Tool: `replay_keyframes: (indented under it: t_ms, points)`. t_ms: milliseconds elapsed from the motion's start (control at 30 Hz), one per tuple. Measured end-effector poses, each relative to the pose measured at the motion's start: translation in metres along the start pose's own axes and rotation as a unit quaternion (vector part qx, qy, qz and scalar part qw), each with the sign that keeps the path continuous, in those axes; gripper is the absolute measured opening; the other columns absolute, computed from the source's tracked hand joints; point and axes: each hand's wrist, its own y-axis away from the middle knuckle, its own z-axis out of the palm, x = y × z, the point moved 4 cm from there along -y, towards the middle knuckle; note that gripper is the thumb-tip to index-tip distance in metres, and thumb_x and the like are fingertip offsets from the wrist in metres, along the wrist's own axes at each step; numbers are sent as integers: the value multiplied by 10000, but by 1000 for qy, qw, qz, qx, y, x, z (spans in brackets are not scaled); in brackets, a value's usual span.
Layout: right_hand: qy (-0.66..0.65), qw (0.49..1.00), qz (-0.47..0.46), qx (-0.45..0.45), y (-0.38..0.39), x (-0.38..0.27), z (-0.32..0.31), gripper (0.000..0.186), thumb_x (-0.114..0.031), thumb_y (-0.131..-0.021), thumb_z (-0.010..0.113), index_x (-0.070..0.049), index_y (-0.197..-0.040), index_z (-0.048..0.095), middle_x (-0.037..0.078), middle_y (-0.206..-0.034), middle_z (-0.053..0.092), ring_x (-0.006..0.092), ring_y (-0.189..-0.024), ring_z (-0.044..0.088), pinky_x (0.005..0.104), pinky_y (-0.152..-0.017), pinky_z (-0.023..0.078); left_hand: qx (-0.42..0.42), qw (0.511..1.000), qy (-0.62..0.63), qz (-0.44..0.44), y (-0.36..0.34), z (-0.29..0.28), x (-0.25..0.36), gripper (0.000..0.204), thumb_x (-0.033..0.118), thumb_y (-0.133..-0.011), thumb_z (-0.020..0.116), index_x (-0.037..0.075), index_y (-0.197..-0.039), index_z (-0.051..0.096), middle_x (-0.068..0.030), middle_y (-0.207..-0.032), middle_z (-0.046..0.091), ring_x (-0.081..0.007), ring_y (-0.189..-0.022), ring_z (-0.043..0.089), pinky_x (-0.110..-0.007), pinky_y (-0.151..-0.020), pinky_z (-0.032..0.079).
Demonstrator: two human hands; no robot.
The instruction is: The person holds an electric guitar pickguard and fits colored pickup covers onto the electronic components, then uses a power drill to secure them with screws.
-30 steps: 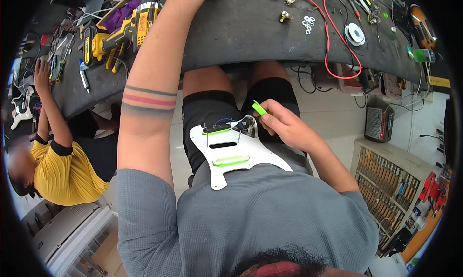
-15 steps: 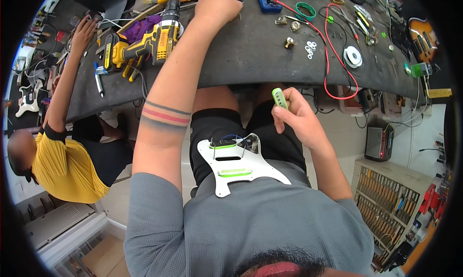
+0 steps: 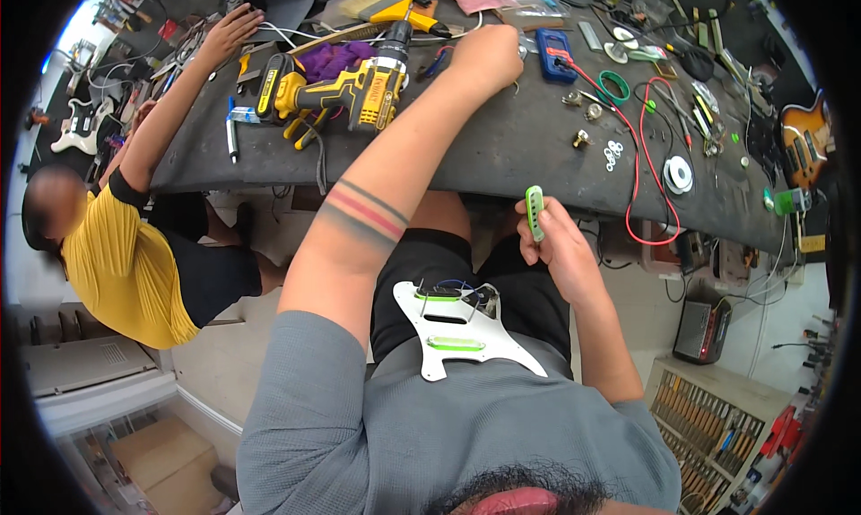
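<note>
My right hand [image 3: 565, 251] is closed on a slim green guitar pickup cover [image 3: 535, 214] with a row of dark holes, held just off the bench's front edge. My left hand [image 3: 489, 60] reaches far over the bench, beside a blue multimeter [image 3: 555, 56]. Its fingers are mostly hidden behind the back of the hand, so what they touch does not show. On my lap lies a white guitar pickguard [image 3: 413, 307], with a bare slot between two green-edged pickup places. Dark parts and blue wire [image 3: 453, 284] show at its far edge, where two thin screws stand up.
A yellow-black cordless drill [image 3: 368, 94] lies left of my forearm on the dark bench [image 3: 502, 147]. Rightward are potentiometers [image 3: 594, 112], white washers [image 3: 613, 154], red test leads [image 3: 639, 183] and a solder spool [image 3: 679, 174]. A yellow-shirted person [image 3: 134, 273] works at the left.
The whole view has shifted, with the bench now lower and further right. The green cover stands more upright in my right hand. My left hand remains over the bench near the multimeter.
</note>
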Motion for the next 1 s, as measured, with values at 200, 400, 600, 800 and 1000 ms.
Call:
replay_keyframes:
  t_ms: [200,400,600,800,1000]
  points:
    - [26,998,26,45,12,12,-10,380,-312,-1145,395,-18,-1312,568,14,-866,510,115,-744,469,262,-698,404,82,996,35,7,7,-28,-11,268,183,-902,645,30,-1090,760,-223,-1056,764,-400,-1038,729,-484,-928,569]
    - [-15,997,41,56,18,15,-23,395,-306,-1138,394,-14,-1306,600,16,-875,534,113,-744,471,265,-704,414,146,987,-39,-58,33,-73,-63,199,72,-858,640,-12,-991,763,-264,-971,754,-421,-949,749,-491,-881,592]
    - [-15,999,27,25,15,8,-15,383,-294,-1131,406,-17,-1298,612,19,-909,558,111,-771,489,270,-721,430,36,983,-174,-47,24,-46,-48,189,140,-866,676,-18,-911,770,-264,-939,758,-417,-922,759,-486,-835,608]
    - [4,999,43,28,25,19,-23,318,-259,-1118,457,-21,-1287,584,24,-973,588,111,-808,532,274,-748,460,4,977,-212,-34,29,-41,-38,179,113,-885,667,23,-1014,754,-209,-1039,777,-385,-970,767,-471,-845,616]
    - [13,998,52,22,27,19,-27,274,-216,-1096,529,-24,-1290,555,36,-1020,610,117,-874,608,279,-772,492,-9,985,-165,-50,27,-34,-49,297,95,-903,662,-5,-1181,635,-250,-1126,739,-410,-1065,729,-491,-885,595]
